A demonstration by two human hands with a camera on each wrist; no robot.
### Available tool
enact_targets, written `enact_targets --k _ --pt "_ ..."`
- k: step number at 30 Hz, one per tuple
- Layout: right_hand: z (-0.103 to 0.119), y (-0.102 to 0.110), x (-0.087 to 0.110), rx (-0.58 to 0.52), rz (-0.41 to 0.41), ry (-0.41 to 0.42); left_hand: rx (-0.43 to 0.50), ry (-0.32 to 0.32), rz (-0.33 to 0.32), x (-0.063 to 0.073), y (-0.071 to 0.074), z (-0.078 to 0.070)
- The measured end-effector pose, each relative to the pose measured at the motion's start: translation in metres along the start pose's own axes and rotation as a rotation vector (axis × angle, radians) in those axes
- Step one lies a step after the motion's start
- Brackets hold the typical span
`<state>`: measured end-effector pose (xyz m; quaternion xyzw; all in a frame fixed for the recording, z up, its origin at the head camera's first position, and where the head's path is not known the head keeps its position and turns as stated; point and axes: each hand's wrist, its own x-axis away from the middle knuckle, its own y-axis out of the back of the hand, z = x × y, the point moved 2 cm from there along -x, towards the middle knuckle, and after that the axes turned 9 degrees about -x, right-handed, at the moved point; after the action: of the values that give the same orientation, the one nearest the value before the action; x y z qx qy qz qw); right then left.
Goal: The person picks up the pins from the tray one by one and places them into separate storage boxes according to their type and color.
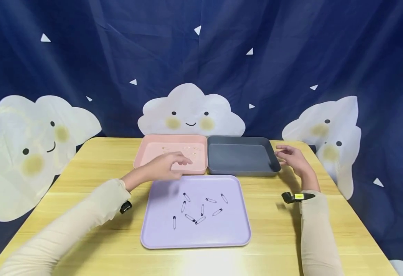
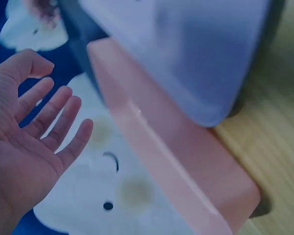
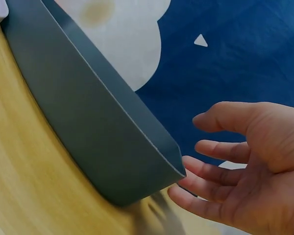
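My left hand [image 1: 167, 165] hovers over the front edge of the pink tray [image 1: 137, 161], holding nothing; the left wrist view shows its fingers [image 2: 63, 117] spread and slightly bent. Inside that tray lie several small gold-coloured pins [image 1: 165, 148], partly hidden by the hand. Beside the right wall of the dark grey tray [image 1: 243, 171] is my right hand [image 1: 293, 158], its fingers loosely bent around nothing. Whether its fingertips touch the tray's corner, I cannot tell. Several black-and-white safety pins [image 1: 202, 209] are scattered on the lilac tray [image 1: 196, 239], nearer to me.
All three trays stand on a light wooden table [image 1: 274, 237], the pink and grey ones side by side behind the lilac one. A dark blue curtain [image 1: 174, 50] with white clouds hangs behind the table. Each wrist wears a small black device [image 1: 125, 207].
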<state>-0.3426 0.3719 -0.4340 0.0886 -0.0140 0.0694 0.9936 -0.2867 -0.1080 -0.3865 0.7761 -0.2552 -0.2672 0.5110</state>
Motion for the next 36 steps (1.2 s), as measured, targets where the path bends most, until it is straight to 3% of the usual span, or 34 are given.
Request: enact_targets --k 7,11,25,36 --pt "-0.005 0.003 -0.003 -0.016 0.057 -0.082 -0.044 -0.058 0.19 0.006 -0.029 -0.003" --pt "-0.008 0.004 -0.004 -0.034 0.079 -0.121 -0.052 -0.058 0.26 0.01 -0.039 -0.004" --pt "-0.021 0.01 -0.007 -0.094 0.144 -0.171 -0.144 -0.101 0.277 0.009 -0.046 -0.003" --pt "-0.022 0.01 -0.004 -0.096 0.129 -0.212 -0.171 -0.103 0.289 0.006 -0.047 -0.006"
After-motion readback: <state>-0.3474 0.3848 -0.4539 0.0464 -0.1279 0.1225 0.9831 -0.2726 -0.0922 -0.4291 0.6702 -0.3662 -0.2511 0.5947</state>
